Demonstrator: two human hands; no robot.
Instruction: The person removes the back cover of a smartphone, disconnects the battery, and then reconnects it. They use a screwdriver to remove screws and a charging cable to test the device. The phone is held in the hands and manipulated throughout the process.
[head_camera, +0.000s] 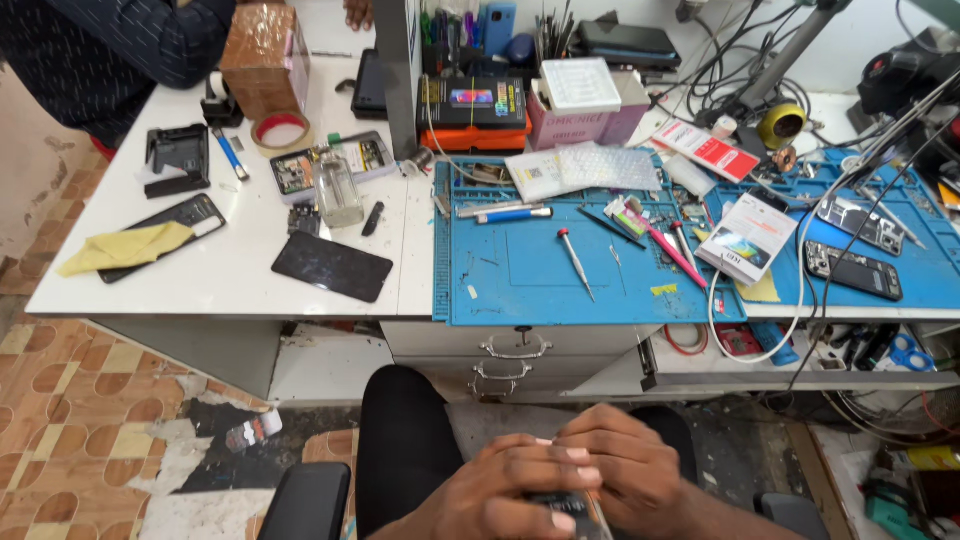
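both hands meet low over the lap. the left hand (500, 490) and the right hand (635, 470) clasp a small dark phone (570, 510), which lies between the fingers, mostly hidden.

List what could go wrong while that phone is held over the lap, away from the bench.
Both hands, left hand and right hand, grip the phone over the floor, so a slip could drop it on tile. The glass bottle stands near loose parts; a bump might tip it.
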